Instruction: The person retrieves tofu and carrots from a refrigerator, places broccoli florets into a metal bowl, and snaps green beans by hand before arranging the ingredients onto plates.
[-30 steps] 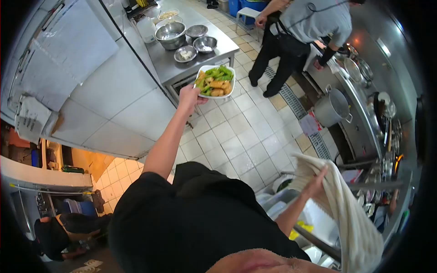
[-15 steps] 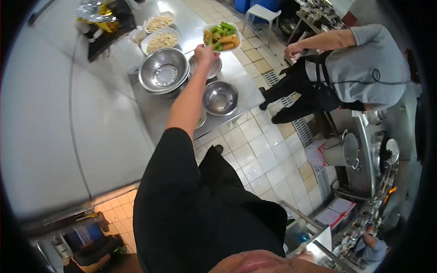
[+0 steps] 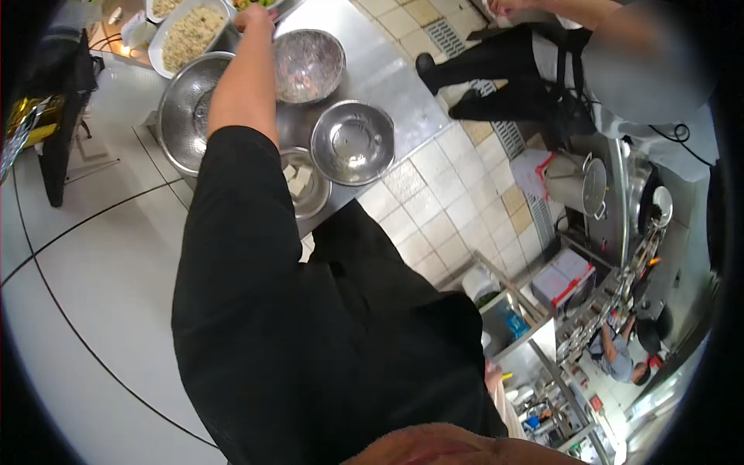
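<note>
My left hand [image 3: 256, 17], at the end of the stretched-out arm, is closed on the near rim of a white dish [image 3: 273, 4] of green vegetables and brown pieces, which the top edge cuts off. Left of it lies a white tray [image 3: 164, 54] of pale, grain-like food. Under the forearm is a large steel bowl [image 3: 174, 116], partly covered. To the right stand a bowl with pinkish contents [image 3: 308, 66] and a steel bowl [image 3: 353, 143]. White blocks sit in another bowl [image 3: 314, 198] beside my sleeve. Of my right hand, only a skin-coloured sliver [image 3: 494, 378] may show; its fingers are hidden.
The steel table [image 3: 399, 93] ends at the tiled floor [image 3: 434, 186]. A co-worker in dark trousers [image 3: 504, 74] stands across the aisle, near a tall pot [image 3: 570, 182]. Metal shelving [image 3: 535, 333] is on the right, with another person [image 3: 616, 353] farther off.
My left hand has carried the dish left, from beyond the bowls to beside the tray. The view has shifted, bringing the bowl of white blocks into sight.
</note>
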`<state>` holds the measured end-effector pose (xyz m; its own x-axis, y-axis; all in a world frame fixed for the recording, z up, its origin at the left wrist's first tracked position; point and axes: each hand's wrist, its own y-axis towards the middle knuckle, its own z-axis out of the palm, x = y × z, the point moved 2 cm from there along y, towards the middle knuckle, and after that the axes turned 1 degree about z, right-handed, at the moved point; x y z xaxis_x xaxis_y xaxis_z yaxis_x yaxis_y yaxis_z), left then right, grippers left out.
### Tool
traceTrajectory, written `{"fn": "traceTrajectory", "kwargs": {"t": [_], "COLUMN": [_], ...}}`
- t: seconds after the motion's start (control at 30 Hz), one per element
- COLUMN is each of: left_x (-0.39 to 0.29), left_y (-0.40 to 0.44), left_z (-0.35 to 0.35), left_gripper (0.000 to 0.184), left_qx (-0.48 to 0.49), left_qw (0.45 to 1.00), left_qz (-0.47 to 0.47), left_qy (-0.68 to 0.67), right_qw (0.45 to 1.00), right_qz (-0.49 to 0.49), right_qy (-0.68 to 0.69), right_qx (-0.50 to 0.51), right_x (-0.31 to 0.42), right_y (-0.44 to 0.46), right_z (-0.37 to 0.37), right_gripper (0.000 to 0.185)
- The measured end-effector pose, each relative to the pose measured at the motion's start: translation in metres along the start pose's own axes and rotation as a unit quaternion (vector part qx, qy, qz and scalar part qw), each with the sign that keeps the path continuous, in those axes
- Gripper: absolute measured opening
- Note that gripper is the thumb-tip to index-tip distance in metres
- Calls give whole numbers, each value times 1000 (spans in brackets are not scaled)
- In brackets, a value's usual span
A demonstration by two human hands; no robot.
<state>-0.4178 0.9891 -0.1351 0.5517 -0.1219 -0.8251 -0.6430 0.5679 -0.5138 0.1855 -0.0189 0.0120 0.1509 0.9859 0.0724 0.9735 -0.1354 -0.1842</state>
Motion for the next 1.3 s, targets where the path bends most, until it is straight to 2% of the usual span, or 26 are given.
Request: {"fn": "traceTrajectory", "kwargs": {"t": [0.03,0.1,0.13,0.17,0.23,0.27,0.37,0.43,0.47,0.57,0.63,0.67,0.7,0.77,0.87,0.9,0.93,0.97,1.0,1.03,1.07,1.17,1.2,1.23,1.27,1.3], "left_x": [2,34,30,25,16,3,-23,-18,-5,-12,-19,-23,-27,-26,-34,-33,-32,-18,1,19,47,132,144,167,206,223], "left_y": [4,97,91,85,64,45,-10,-44,-18,-40,-56,-67,-80,-87,-157,-183,-252,-283,-314,-341,-393,-476,-524,-565,-583,-624], "left_z": [-5,-23,-27,-28,-45,-47,-33,-42,-42,-45,-38,-29,-27,-7,-8,-6,-14,-18,-24,-26,-41,-78,-109,-141,-168,-198], "left_gripper": [50,56,55,54,55,56,53,41,29,23,21,19,15,14,25,24,22,21,21,25,26,39,40,41,31,30], "left_qx": [45,146,170,191,219,232,294,350,366,348,392,415,430,508,502,508,516,568,613,657,679,738,781,778,794,812], "left_qw": [999,973,982,978,930,885,699,559,509,525,433,385,415,202,527,512,584,587,561,473,522,453,416,420,400,321], "left_qz": [-6,-94,-69,-44,3,29,126,192,167,150,168,182,200,334,302,308,262,246,223,235,199,118,63,-1,-37,-46], "left_qy": [19,-149,-40,70,297,403,640,727,761,762,794,804,777,768,616,620,569,522,510,538,477,486,460,468,457,486], "right_qw": [998,967,912,812,868,845,752,689,664,673,707,726,722,707,731,744,751,753,803,830,856,715,705,696,689,681], "right_qz": [-1,-37,-60,-86,-68,-199,-277,-295,-276,-292,-344,-372,-330,-242,-182,-180,-177,-145,-125,-126,-124,12,31,46,75,104], "right_qy": [51,170,262,350,267,240,233,215,223,213,244,258,287,349,393,417,418,457,440,442,438,653,675,692,705,716], "right_qx": [28,187,309,459,413,434,551,626,658,645,568,517,536,566,527,490,479,451,383,316,247,250,216,188,150,117], "right_x": [9,49,66,85,313,354,469,514,528,548,545,546,541,517,458,427,398,368,326,289,251,151,114,70,27,-15], "right_y": [7,27,43,52,-116,-141,-244,-302,-325,-350,-335,-331,-326,-309,-244,-216,-197,-185,-166,-150,-133,-131,-135,-138,-145,-153], "right_z": [19,91,137,185,139,164,184,185,186,237,292,272,252,216,201,217,202,179,183,188,192,120,116,111,109,108], "right_gripper": [41,41,42,43,41,42,48,51,56,51,49,42,42,41,38,37,34,33,36,42,48,47,47,48,47,47]}}
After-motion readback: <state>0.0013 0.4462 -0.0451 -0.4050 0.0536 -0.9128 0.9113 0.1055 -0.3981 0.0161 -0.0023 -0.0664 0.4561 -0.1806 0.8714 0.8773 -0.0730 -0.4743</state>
